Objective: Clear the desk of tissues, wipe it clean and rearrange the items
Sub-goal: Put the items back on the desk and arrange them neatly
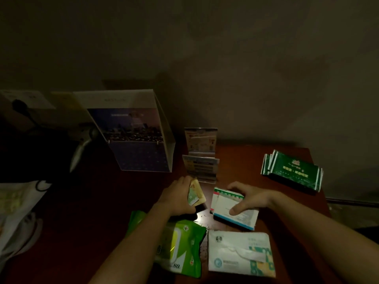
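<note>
"Which step was it?"

"Rearranging, I'd judge. The left hand (178, 198) pinched some small sachets (195, 193). The right hand (249, 198) curled round a white-and-blue box (233, 212), mid-desk (242, 160)."

"And next?"

"Probably setting both down tidily. The tissue pack (238, 253) lay at the near edge, beside the green wipes pack (180, 249)."

"Any writing?"

"Only '80' on the wipes; the rest was too dim."

- Reddish-brown wooden desk (242, 160).
- Rear: desk calendar (133, 136), two card stands (201, 152).
- Right rear: stacked green sachets (293, 171).
- Centre: white-blue box (223, 203).
- Front: green wet-wipes pack (180, 249) beside white tissue pack (238, 253).
</note>
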### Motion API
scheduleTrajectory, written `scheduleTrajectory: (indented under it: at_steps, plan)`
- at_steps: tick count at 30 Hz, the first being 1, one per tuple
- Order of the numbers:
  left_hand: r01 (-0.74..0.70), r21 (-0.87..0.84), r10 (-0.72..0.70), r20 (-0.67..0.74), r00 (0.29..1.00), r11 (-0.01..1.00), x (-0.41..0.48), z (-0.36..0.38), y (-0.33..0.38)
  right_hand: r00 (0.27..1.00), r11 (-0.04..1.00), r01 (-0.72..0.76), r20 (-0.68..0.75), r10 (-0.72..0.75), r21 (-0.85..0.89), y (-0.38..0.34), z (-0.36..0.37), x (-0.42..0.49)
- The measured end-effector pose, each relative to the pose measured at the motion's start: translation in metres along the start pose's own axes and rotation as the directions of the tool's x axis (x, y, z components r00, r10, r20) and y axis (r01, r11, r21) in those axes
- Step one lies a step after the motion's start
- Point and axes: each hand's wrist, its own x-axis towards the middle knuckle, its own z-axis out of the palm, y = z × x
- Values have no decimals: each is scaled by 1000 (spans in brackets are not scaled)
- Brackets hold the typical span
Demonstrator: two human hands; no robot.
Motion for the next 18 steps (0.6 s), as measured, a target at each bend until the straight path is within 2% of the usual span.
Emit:
scheduleTrajectory:
  at_steps: [4, 8, 12, 15, 18]
  plan:
    - [0, 26, -1, 16, 1000, 1000, 6, 7, 1, 997, 997, 50, -61, -46, 63, 9, 5, 12]
    - [-4, 47, 4, 9, 1000, 999, 6, 7, 4, 977, 987, 81, -183, -106, -139, 13, 8, 11]
    - [4, 76, -3, -22, 1000, 997, -2, 2, 5, 954, 977, 113, -253, -158, -183, 16, 16, 2]
    - [-1, 83, 4, -39, 999, 997, -11, -4, 8, 927, 982, 126, -336, -167, -140, 18, 20, -15]
    - [-27, 89, 33, -61, 998, 996, -24, -12, 15, 870, 986, 153, -464, -165, -64, 21, 26, -38]
